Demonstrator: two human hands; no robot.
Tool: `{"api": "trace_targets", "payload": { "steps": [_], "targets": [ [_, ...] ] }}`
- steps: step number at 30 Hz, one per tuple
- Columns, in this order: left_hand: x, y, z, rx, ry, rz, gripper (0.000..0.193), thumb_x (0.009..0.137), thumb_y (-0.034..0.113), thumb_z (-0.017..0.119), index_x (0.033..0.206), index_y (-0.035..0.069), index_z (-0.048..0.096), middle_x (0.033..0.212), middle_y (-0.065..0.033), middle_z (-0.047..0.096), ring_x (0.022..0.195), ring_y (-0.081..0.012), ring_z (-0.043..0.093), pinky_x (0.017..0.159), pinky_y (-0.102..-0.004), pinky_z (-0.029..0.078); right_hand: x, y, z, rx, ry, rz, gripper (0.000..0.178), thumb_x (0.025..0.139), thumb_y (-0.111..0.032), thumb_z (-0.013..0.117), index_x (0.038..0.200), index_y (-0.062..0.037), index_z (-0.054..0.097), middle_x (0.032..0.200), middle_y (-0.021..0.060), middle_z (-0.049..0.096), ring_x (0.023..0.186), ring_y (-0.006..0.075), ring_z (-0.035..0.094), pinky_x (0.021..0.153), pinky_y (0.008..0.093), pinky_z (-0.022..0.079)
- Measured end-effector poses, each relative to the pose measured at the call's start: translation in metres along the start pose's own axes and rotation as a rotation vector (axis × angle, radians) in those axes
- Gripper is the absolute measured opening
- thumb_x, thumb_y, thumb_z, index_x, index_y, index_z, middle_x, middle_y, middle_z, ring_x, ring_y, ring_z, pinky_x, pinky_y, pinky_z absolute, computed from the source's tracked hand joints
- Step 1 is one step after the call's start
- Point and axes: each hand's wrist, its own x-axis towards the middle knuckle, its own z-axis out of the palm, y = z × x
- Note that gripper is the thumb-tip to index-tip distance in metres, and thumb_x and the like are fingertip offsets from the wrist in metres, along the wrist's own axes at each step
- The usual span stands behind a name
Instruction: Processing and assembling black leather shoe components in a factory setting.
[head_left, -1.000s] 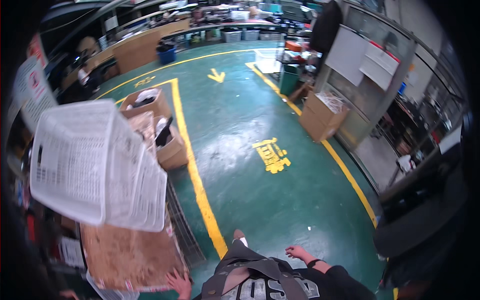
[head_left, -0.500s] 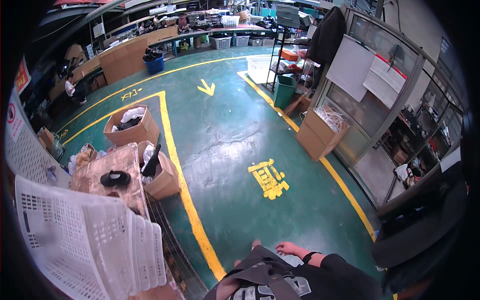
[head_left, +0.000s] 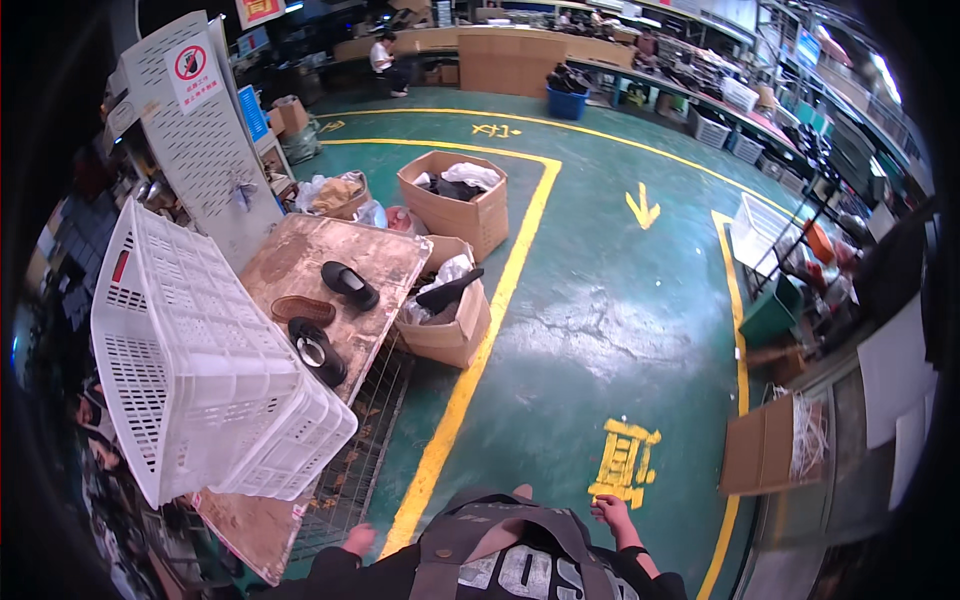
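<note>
My left hand point(head_left: 360, 541) is low in the view, smeared by motion, beside the wooden tabletop point(head_left: 272, 250); its fingers cannot be made out. My right hand point(head_left: 609, 512) hangs over the green floor with loosely bent fingers and nothing seen in them. On the tabletop stand a black shoe point(head_left: 350, 286), a second black shoe with a pale inside point(head_left: 318, 352) and a brown shoe sole point(head_left: 303, 310). White perforated plastic crates point(head_left: 215, 350), nested and tipped on their side, cover the near part of the top. Neither hand touches these things.
Cardboard boxes point(head_left: 470, 215) with dark items and plastic bags stand beyond and beside the table. Yellow lines point(head_left: 500, 318) mark the floor. At right are a carton of white strips point(head_left: 765, 450) and a green bin point(head_left: 770, 308). A person point(head_left: 385, 65) sits far off.
The view has swung left, so the table, crates and boxes sit further right in the picture. My left hand has come into sight. A second shoe and the whole sole now show.
</note>
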Motion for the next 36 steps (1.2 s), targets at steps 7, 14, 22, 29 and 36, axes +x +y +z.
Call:
{"api": "trace_targets", "payload": {
  "steps": [7, 14, 22, 29, 36],
  "targets": [
    [0.034, 0.226, 0.098, 0.14, -0.325, 0.205, 0.039, 0.087, 0.023, 0.052, 0.123, 0.008, 0.051, 0.096, -0.0043, 0.064, 0.074, -0.0157, 0.062, 0.062, -0.0292, 0.05, 0.071, -0.057, -0.071, -0.132, 0.006, 0.044, 0.026, 0.085, -0.011, 0.053, 0.109, -0.003, 0.056, 0.09, 0.008, 0.066, 0.07, 0.0173, 0.065, 0.058, 0.0283, 0.05],
    [0.126, 0.386, 0.111, 0.05, -0.184, 0.258, 0.036, 0.083, 0.017, 0.052, 0.117, 0.007, 0.055, 0.084, -0.0049, 0.064, 0.063, -0.0155, 0.06, 0.054, -0.0277, 0.048, 0.141, -0.144, -0.137, -0.042, 0.062, -0.068, 0.027, 0.084, -0.011, 0.053, 0.109, -0.0013, 0.056, 0.088, 0.0077, 0.066, 0.071, 0.0163, 0.064, 0.055, 0.0258, 0.049],
    [0.177, 0.565, 0.166, -0.086, -0.136, 0.181, 0.035, 0.084, 0.017, 0.049, 0.118, 0.01, 0.055, 0.093, -0.0047, 0.064, 0.07, -0.0135, 0.061, 0.058, -0.0275, 0.049, 0.236, -0.252, -0.219, -0.175, 0.051, 0.006, 0.025, 0.084, -0.009, 0.055, 0.107, 0.0, 0.058, 0.087, 0.0094, 0.066, 0.069, 0.014, 0.063, 0.054, 0.0238, 0.048],
    [0.192, 0.695, 0.222, 0.233, -0.319, 0.286, 0.037, 0.083, 0.023, 0.051, 0.119, 0.012, 0.055, 0.094, -0.006, 0.065, 0.07, -0.0139, 0.062, 0.059, -0.0285, 0.05, 0.303, -0.308, -0.267, 0.062, 0.006, -0.079, 0.024, 0.086, -0.01, 0.053, 0.108, -0.0017, 0.057, 0.09, 0.0094, 0.065, 0.074, 0.016, 0.063, 0.057, 0.026, 0.048],
    [0.215, 0.794, 0.266, 0.045, -0.146, 0.267, 0.036, 0.084, 0.02, 0.049, 0.117, 0.01, 0.056, 0.093, -0.0063, 0.064, 0.069, -0.0141, 0.062, 0.059, -0.0282, 0.051, 0.363, -0.326, -0.381, -0.483, 0.06, -0.161, 0.032, 0.078, -0.026, 0.064, 0.105, -0.0074, 0.062, 0.086, 0.0096, 0.067, 0.076, 0.019, 0.065, 0.064, 0.0331, 0.051]
  ]
}}
